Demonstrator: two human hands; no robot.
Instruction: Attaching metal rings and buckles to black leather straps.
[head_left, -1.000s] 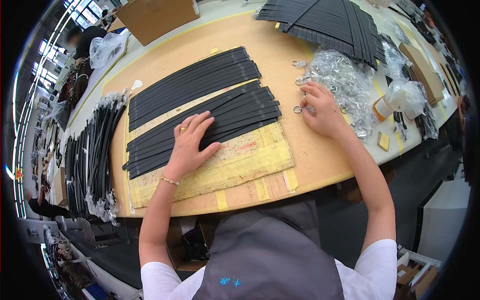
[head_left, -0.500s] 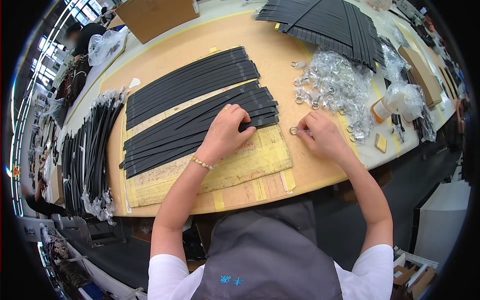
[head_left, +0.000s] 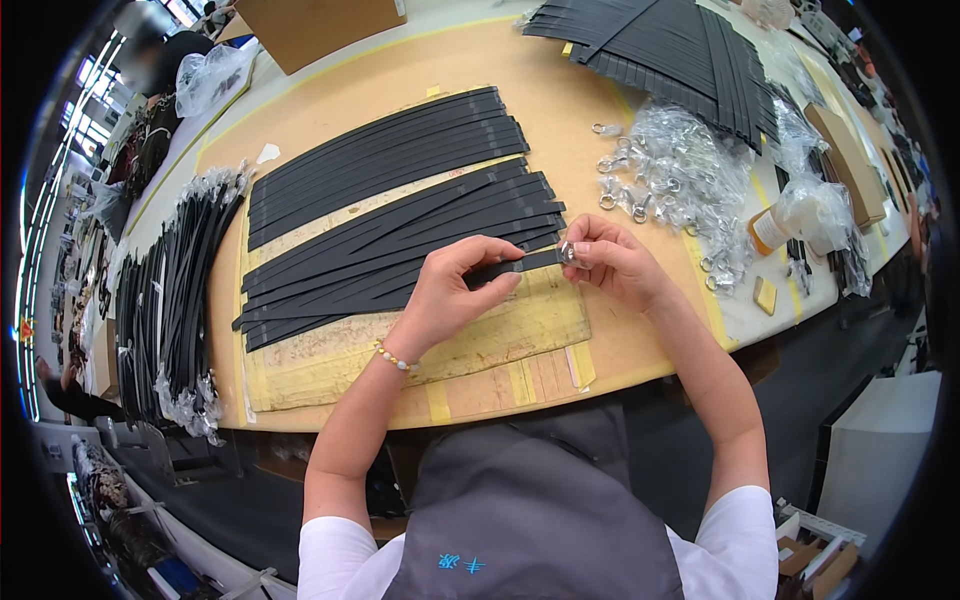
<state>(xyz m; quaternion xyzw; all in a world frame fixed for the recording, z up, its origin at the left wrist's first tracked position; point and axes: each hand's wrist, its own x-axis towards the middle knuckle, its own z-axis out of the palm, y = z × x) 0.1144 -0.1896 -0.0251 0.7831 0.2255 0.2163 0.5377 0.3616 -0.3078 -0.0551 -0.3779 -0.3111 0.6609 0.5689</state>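
My left hand (head_left: 448, 292) pinches a flat black strap (head_left: 541, 259) near its right end, lifted slightly off the board. My right hand (head_left: 622, 265) grips a small silver metal clasp (head_left: 569, 252) with a ring, in clear plastic wrap, held right at the strap's end. Whether the strap passes through the clasp is hidden by the fingers. Below the hands, more black straps (head_left: 370, 265) lie side by side, some crossing, on a yellowed board (head_left: 440, 345). A second neat row of straps (head_left: 385, 160) lies on the board's far part.
Right of the board sits a pile of plastic-wrapped metal clasps (head_left: 690, 165). Stacked black straps (head_left: 660, 60) lie at the far right, and a bundle of straps with wrapped ends (head_left: 178, 300) at the left. A cardboard box (head_left: 315, 30) stands at the back; an orange-labelled bottle (head_left: 768, 230) stands right.
My right hand has moved left with the clasp, from the bare table to the strap's end. My left hand has drawn one strap's end toward me, off the row.
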